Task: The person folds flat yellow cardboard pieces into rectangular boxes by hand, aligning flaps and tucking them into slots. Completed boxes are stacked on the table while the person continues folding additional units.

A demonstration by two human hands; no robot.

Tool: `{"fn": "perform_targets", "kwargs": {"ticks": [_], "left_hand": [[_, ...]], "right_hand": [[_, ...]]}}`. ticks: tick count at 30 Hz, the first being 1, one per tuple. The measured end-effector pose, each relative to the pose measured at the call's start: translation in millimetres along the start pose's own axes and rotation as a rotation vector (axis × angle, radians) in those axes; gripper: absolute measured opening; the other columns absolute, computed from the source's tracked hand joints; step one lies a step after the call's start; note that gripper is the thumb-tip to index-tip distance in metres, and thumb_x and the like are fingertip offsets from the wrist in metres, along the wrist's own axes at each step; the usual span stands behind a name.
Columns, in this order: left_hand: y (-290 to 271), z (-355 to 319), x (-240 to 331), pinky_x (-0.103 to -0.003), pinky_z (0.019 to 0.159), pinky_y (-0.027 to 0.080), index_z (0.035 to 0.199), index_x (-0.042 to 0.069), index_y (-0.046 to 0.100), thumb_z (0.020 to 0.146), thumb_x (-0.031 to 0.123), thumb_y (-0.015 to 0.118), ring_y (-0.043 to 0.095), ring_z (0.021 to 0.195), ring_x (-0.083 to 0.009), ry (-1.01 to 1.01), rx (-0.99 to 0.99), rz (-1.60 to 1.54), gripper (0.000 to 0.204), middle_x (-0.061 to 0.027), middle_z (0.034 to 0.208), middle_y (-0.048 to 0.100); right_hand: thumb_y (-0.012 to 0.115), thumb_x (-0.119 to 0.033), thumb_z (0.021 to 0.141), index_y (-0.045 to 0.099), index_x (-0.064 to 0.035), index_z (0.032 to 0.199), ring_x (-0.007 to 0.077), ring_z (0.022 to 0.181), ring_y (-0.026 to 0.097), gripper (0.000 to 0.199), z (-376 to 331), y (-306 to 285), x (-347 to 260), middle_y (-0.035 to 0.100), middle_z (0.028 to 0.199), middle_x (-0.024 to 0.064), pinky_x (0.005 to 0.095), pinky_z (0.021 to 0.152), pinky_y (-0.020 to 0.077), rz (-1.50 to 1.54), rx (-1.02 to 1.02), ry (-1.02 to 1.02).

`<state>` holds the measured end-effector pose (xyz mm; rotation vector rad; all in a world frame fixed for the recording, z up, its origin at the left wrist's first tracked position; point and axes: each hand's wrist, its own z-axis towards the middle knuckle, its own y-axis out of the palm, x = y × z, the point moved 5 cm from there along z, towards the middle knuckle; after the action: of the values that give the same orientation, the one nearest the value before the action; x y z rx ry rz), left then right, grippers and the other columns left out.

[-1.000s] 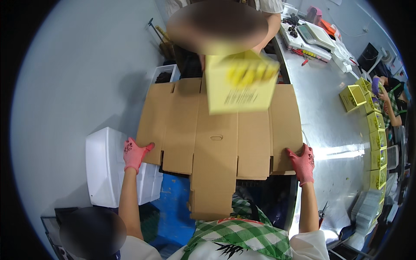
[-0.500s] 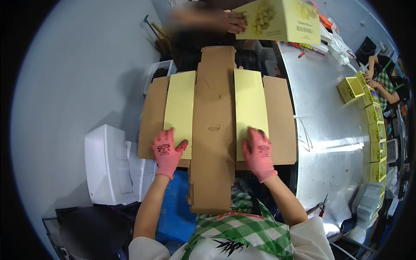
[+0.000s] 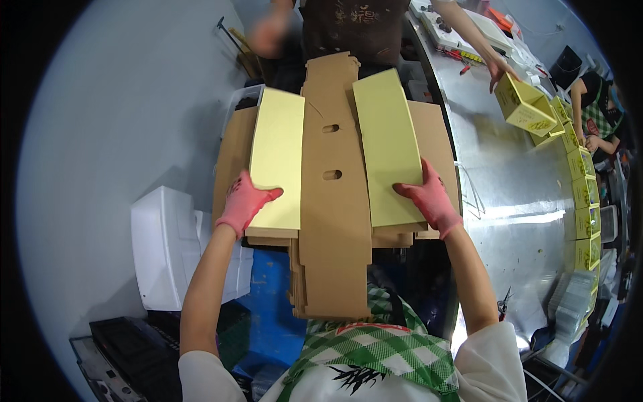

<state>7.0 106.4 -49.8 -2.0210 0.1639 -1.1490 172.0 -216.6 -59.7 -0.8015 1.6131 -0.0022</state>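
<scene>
Both side flaps raised, box not yet formed

At nine o'clock my left hand point(image 3: 244, 203) has its grip clamped on the near end of the left yellow flap point(image 3: 278, 161); the flat cardboard blank point(image 3: 335, 201) lies at centre on the stack; at three o'clock my right hand point(image 3: 432, 197) presses, fingers together, on the right yellow flap point(image 3: 388, 147). I judge the end panels are unfolded, so most folding remains; a co-worker's hand point(image 3: 499, 70) handles a finished yellow box point(image 3: 526, 107) on the steel desk point(image 3: 509, 201).

Single head-worn fisheye view, looking steeply down and forward from close above the flat cardboard stack point(image 3: 333, 201); steel table point(image 3: 516, 201) curves along the right rim.
</scene>
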Motion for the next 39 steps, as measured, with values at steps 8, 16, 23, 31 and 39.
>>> {"fn": "perform_targets", "kwargs": {"ticks": [8, 16, 23, 31, 39], "left_hand": [[89.2, -48.0, 119.9, -0.041, 0.086, 0.051, 0.128, 0.014, 0.050, 0.070, 0.020, 0.073, 0.054, 0.109, -0.0349, 0.600, -0.158, 0.657, 0.063, -0.0144, 0.143, 0.034], [0.6, -56.8, 58.7, -0.038, 0.088, 0.048, 0.114, 0.006, 0.058, 0.065, 0.028, 0.081, 0.056, 0.106, -0.0299, 0.575, -0.696, 0.367, 0.059, -0.0198, 0.145, 0.021], [21.8, -40.9, 70.9, -0.033, 0.062, 0.049, 0.094, 0.011, 0.064, 0.058, 0.050, 0.081, 0.062, 0.076, -0.0240, 0.807, -0.267, 0.743, 0.056, -0.0043, 0.093, 0.060], [76.6, -33.6, 110.9, -0.034, 0.058, 0.049, 0.118, 0.018, 0.060, 0.070, 0.045, 0.072, 0.062, 0.069, -0.0213, 0.657, 0.216, 0.712, 0.055, -0.0003, 0.080, 0.058], [82.4, -34.6, 105.9, -0.033, 0.052, 0.046, 0.110, 0.015, 0.061, 0.067, 0.061, 0.069, 0.060, 0.060, -0.0188, 0.727, 0.271, 0.708, 0.064, -0.0005, 0.081, 0.056]], "right_hand": [[0.060, -0.008, 0.078, 0.053, -0.0094, 0.122, 0.0415, 0.101, 0.061, 0.045, -15.0, 58.8, -86.0, 0.028, 0.146, 0.0266, 0.0427, 0.085, 0.0509, -0.367, 0.127, -0.451], [0.067, -0.018, 0.075, 0.059, -0.0143, 0.114, 0.0331, 0.121, 0.046, 0.040, -32.5, 0.5, -61.6, 0.019, 0.154, 0.0158, 0.0412, 0.096, 0.0434, -0.500, -0.612, -0.873], [0.078, -0.048, 0.059, 0.060, -0.0174, 0.094, 0.0266, 0.084, 0.051, 0.050, -24.8, 13.4, -59.0, 0.052, 0.108, 0.0021, 0.0392, 0.073, 0.0457, -0.776, -0.420, -1.147], [0.077, -0.049, 0.062, 0.054, -0.0146, 0.061, 0.0218, 0.063, 0.048, 0.041, 7.9, 38.2, -65.2, 0.049, 0.063, -0.0012, 0.0353, 0.057, 0.0347, -0.609, 0.290, -0.928], [0.063, -0.039, 0.079, 0.061, -0.0165, 0.108, 0.0277, 0.086, 0.053, 0.036, -9.0, 39.5, -70.5, 0.056, 0.107, 0.0079, 0.0427, 0.076, 0.0415, -0.535, 0.026, -0.873]]}}
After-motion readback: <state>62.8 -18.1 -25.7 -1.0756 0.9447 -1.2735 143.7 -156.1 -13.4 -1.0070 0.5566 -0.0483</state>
